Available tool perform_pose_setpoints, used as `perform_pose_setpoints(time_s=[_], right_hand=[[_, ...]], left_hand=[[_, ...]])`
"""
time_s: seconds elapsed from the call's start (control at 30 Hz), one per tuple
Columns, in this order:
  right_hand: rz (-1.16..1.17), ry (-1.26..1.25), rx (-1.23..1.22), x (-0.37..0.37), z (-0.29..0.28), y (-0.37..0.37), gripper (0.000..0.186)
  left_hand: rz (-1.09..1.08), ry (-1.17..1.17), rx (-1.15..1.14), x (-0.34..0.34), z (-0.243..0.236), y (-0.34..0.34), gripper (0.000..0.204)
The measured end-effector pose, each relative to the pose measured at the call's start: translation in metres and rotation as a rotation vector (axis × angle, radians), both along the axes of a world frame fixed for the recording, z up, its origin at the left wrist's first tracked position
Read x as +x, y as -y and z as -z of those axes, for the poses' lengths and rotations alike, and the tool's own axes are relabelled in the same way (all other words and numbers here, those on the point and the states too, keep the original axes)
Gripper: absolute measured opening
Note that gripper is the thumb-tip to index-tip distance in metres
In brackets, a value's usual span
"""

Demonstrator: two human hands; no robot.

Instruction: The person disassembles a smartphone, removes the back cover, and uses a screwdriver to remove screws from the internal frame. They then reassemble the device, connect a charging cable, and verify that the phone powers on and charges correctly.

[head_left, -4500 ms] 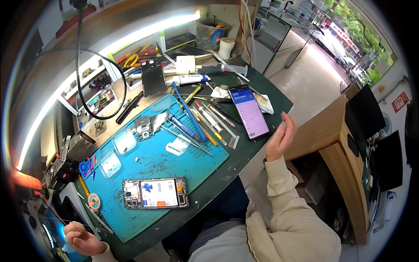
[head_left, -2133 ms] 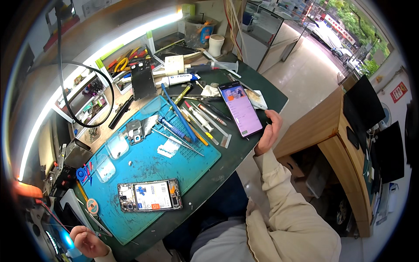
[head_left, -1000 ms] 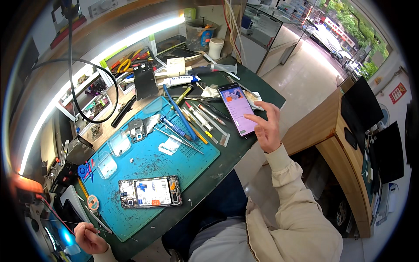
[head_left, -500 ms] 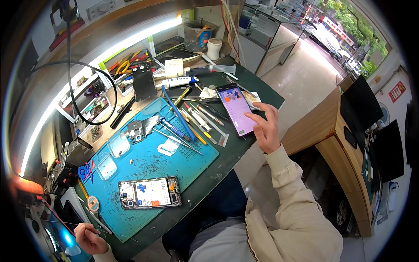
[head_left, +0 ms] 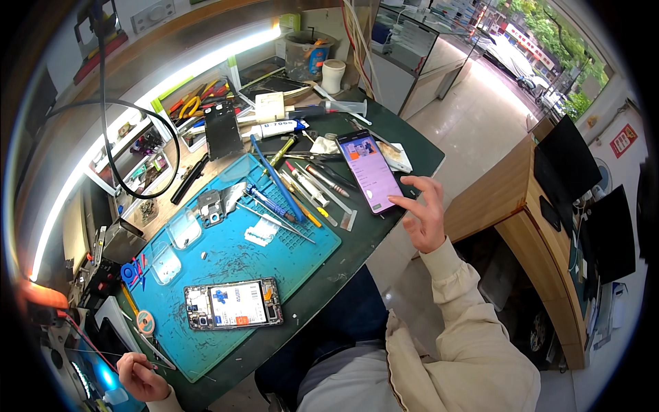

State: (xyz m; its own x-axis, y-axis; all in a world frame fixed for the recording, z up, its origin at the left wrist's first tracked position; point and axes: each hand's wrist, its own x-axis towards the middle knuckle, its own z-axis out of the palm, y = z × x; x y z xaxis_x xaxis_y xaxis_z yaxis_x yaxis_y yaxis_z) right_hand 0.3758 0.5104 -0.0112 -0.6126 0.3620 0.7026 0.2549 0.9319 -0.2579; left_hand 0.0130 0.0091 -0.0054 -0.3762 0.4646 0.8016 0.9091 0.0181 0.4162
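Observation:
A smartphone (head_left: 371, 177) with a lit pink-purple screen lies at the right part of the dark green bench. My right hand (head_left: 424, 214) has its fingers apart, the index fingertip at the screen's lower right corner. At the lower left, my left hand (head_left: 142, 379) is closed with bent fingers beside the bench edge. Something thin seems to be at its fingertips, too small to make out. Between the hands, an opened phone (head_left: 271, 314) with its back off and a white-labelled battery (head_left: 237, 303) inside rests on the blue repair mat (head_left: 226, 264).
Tweezers (head_left: 278, 223), screwdrivers (head_left: 274, 202) and pens lie on the mat's far right. Small clear boxes (head_left: 165, 266) stand on its left. Behind are a white glue tube (head_left: 274, 130), a syringe (head_left: 343, 108) and a black phone panel (head_left: 224, 132). A black cable loop (head_left: 180, 154) hangs at left.
My right hand has shifted slightly down, its index fingertip moving from the middle of the phone's right edge to the lower corner. My left hand stays put.

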Motion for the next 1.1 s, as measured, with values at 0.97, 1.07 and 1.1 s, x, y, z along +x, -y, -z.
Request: perform_pose_setpoints(time_s=[0.97,1.07,1.1], right_hand=[[-0.013,0.063,-0.019,-0.014,-0.012,-0.006,0.046],[0.002,0.094,-0.019,-0.02,-0.011,-0.01,0.044],[0.012,0.104,-0.016,-0.022,-0.011,-0.011,0.043]], left_hand=[[-0.006,0.033,-0.01,0.0,0.002,0.003,0.026],[-0.009,0.037,-0.023,0.001,0.002,0.002,0.025],[-0.01,0.036,-0.027,0.001,0.001,0.002,0.025]])
